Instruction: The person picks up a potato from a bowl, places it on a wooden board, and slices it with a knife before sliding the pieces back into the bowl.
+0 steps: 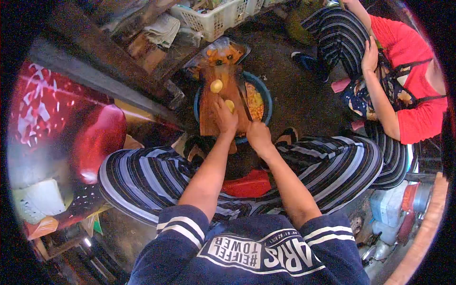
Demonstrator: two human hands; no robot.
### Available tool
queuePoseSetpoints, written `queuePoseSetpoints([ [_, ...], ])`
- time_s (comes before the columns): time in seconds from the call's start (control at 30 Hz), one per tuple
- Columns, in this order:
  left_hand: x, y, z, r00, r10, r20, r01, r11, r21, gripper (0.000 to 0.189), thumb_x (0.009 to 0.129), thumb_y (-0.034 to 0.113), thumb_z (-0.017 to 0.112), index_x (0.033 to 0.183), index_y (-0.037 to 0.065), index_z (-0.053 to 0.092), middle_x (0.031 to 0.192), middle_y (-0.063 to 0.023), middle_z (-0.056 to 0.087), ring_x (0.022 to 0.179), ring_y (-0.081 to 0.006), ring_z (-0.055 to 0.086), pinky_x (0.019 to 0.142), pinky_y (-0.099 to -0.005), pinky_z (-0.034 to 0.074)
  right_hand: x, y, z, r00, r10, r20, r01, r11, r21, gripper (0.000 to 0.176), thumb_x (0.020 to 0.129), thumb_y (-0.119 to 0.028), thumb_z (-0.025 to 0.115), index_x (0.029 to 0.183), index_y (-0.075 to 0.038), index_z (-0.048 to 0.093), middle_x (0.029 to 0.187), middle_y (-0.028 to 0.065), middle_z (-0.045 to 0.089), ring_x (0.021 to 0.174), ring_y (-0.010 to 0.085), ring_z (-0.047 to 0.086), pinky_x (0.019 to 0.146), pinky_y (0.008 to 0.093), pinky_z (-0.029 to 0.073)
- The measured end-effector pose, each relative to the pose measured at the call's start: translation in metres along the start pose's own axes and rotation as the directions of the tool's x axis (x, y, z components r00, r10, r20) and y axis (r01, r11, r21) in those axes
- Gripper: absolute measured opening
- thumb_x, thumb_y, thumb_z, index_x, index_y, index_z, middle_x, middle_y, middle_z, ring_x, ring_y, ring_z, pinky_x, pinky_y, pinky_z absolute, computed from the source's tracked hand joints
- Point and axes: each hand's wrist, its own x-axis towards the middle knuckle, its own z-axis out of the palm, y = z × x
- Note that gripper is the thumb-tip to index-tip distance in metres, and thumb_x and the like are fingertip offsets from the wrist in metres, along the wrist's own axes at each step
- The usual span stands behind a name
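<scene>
My left hand is over the wooden cutting board, fingers bent around a pale yellow piece of food, perhaps a peeled vegetable. A second pale yellow piece lies on the board just beyond my fingertips. In my closed right hand is the handle of a knife. Its dark blade points away from me along the board's right edge. Beneath the board is a blue tub; chopped orange and yellow pieces show in its right side.
Beyond the board sits a plastic-lined tray with orange pieces. A white basket stands farther back. At right sits a person in a red top, one hand near the knee. Wooden beams run along the left.
</scene>
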Motion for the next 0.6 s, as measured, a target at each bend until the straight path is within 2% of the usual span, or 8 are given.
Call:
queuePoseSetpoints([
  [0.07, 0.000, -0.003, 0.011, 0.999, 0.045, -0.024, -0.046, 0.999, -0.018, 0.063, 0.068, 0.008, 0.062, 0.121, -0.003, 0.031, 0.113, -0.0232, 0.041, 0.106, -0.0408, 0.039, 0.091, -0.0466, 0.031, 0.009, 0.015, 0.012, 0.999, 0.038, -0.007, -0.038, 0.999, -0.006, 0.031, 0.085, -0.023, 0.042, 0.080, 0.005, 0.055, 0.075, 0.0280, 0.057, 0.073, 0.0413, 0.058, 0.067, 0.0468, 0.047],
  [0.17, -0.001, -0.003, 0.011, 0.993, 0.112, -0.030, -0.110, 0.992, 0.060, 0.060, 0.067, 0.003, 0.060, 0.120, -0.002, 0.033, 0.114, -0.0223, 0.040, 0.105, -0.0410, 0.039, 0.093, -0.0479, 0.029, 0.015, 0.024, 0.018, 0.996, 0.085, 0.013, -0.084, 0.995, -0.051, 0.031, 0.084, -0.023, 0.043, 0.081, 0.005, 0.055, 0.077, 0.0282, 0.057, 0.075, 0.0407, 0.058, 0.067, 0.0464, 0.047],
  [0.23, 0.001, -0.008, 0.002, 0.965, 0.247, 0.089, -0.244, 0.969, -0.047, 0.057, 0.068, -0.002, 0.055, 0.121, -0.002, 0.033, 0.116, -0.0205, 0.041, 0.108, -0.0408, 0.037, 0.095, -0.0475, 0.027, 0.017, 0.031, 0.023, 0.995, 0.093, 0.038, -0.090, 0.992, -0.087, 0.031, 0.084, -0.023, 0.042, 0.082, 0.005, 0.055, 0.077, 0.0280, 0.058, 0.077, 0.0403, 0.058, 0.067, 0.0459, 0.047],
  [0.27, 0.002, -0.012, -0.001, 0.965, 0.244, 0.095, -0.241, 0.970, -0.043, 0.057, 0.068, -0.002, 0.055, 0.121, -0.002, 0.033, 0.116, -0.0205, 0.041, 0.108, -0.0408, 0.037, 0.095, -0.0475, 0.027, 0.018, 0.036, 0.028, 0.999, 0.046, 0.001, -0.046, 0.991, -0.122, 0.030, 0.083, -0.022, 0.044, 0.076, 0.004, 0.058, 0.074, 0.0250, 0.059, 0.072, 0.0388, 0.059, 0.064, 0.0454, 0.049],
  [0.33, 0.001, -0.024, -0.001, 0.922, 0.388, 0.004, -0.375, 0.893, -0.251, 0.057, 0.067, -0.006, 0.051, 0.121, -0.001, 0.036, 0.118, -0.0187, 0.042, 0.112, -0.0385, 0.036, 0.097, -0.0460, 0.026, 0.017, 0.038, 0.034, 1.000, 0.005, -0.025, -0.008, 0.988, -0.154, 0.029, 0.082, -0.021, 0.045, 0.071, 0.002, 0.061, 0.071, 0.0220, 0.060, 0.068, 0.0373, 0.060, 0.061, 0.0449, 0.050],
  [0.4, -0.002, -0.028, -0.001, 0.931, 0.366, -0.005, -0.355, 0.900, -0.253, 0.054, 0.068, -0.006, 0.049, 0.121, 0.000, 0.038, 0.120, -0.0186, 0.042, 0.113, -0.0372, 0.037, 0.098, -0.0448, 0.026, 0.019, 0.038, 0.037, 0.995, -0.008, 0.101, 0.023, 0.989, -0.143, 0.032, 0.084, -0.025, 0.044, 0.082, 0.004, 0.055, 0.071, 0.0257, 0.058, 0.070, 0.0395, 0.059, 0.065, 0.0454, 0.048],
  [0.6, 0.000, -0.038, -0.001, 0.941, 0.336, -0.032, -0.332, 0.906, -0.262, 0.039, 0.076, -0.004, 0.043, 0.114, 0.000, 0.050, 0.117, -0.0197, 0.048, 0.111, -0.0355, 0.041, 0.098, -0.0407, 0.029, 0.009, 0.017, 0.027, 1.000, -0.001, 0.021, 0.003, 0.994, -0.109, 0.026, 0.084, -0.020, 0.043, 0.086, 0.005, 0.051, 0.069, 0.0257, 0.058, 0.067, 0.0404, 0.058, 0.061, 0.0467, 0.048],
])
